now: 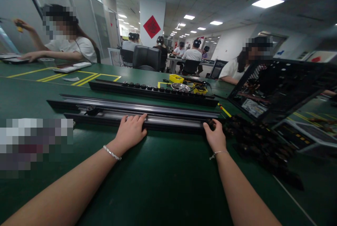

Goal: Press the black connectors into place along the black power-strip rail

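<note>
Nearest me on the green table lies a long dark metal rail (171, 122) with a lighter channel. My left hand (131, 129) rests over its middle, fingers spread across the channel and back down on the near edge. At the rail's right end, my right hand (216, 134) has thumb and fingers around a small black part (210, 123). Another black part (92, 110) sits in the channel toward the left end. Just behind is a second long rail (137, 106). Farther back, a third rail (110, 87) carries a row of several small black parts.
A pile of black parts (258, 141) lies on the right, beside a dark open-framed box (273, 85). Yellow bins (176, 78) and a metal dish (180, 87) stand behind the rails. People sit at left and right.
</note>
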`<state>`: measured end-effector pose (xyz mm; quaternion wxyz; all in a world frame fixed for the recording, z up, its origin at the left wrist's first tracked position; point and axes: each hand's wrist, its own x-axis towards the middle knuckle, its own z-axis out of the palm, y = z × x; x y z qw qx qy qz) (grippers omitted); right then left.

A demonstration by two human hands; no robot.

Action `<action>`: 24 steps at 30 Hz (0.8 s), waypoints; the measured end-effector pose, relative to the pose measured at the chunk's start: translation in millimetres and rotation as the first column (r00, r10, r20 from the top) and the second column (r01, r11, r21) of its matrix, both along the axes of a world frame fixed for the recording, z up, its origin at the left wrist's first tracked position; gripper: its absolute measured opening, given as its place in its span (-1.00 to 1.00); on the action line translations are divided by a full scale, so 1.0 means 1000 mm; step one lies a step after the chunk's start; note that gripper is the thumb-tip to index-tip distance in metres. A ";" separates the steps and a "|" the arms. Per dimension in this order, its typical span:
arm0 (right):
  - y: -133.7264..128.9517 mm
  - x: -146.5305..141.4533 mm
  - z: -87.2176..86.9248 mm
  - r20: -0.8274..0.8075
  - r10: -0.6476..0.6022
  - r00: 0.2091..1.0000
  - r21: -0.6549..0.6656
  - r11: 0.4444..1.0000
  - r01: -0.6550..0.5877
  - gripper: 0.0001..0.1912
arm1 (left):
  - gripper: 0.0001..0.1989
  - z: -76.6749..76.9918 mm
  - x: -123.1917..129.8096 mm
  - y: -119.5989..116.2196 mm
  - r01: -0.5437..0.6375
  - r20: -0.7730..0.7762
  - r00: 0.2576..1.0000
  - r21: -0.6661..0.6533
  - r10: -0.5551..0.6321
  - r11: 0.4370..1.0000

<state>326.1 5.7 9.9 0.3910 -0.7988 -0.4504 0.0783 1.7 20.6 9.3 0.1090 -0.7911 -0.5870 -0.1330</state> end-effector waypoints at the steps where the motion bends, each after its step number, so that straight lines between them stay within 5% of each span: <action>1: 0.002 0.000 -0.002 -0.018 -0.010 1.000 -0.003 1.000 0.010 -0.34 | -0.42 0.000 0.000 0.000 -0.002 -0.001 1.000 0.002 0.002 1.000; 9: 0.004 0.003 -0.003 -0.005 -0.033 0.999 -0.026 0.999 0.033 -0.51 | -0.42 0.000 0.000 0.000 -0.005 0.007 1.000 -0.011 0.005 1.000; 16: 0.011 0.020 -0.012 -0.043 -0.179 0.983 0.067 0.981 0.182 -0.52 | -0.43 -0.002 0.001 0.000 -0.013 -0.011 1.000 0.015 0.013 1.000; 24: 0.016 0.035 -0.020 -0.115 -0.247 0.962 0.023 0.968 0.251 -0.52 | -0.42 -0.003 -0.001 0.001 -0.002 -0.008 1.000 0.010 0.002 1.000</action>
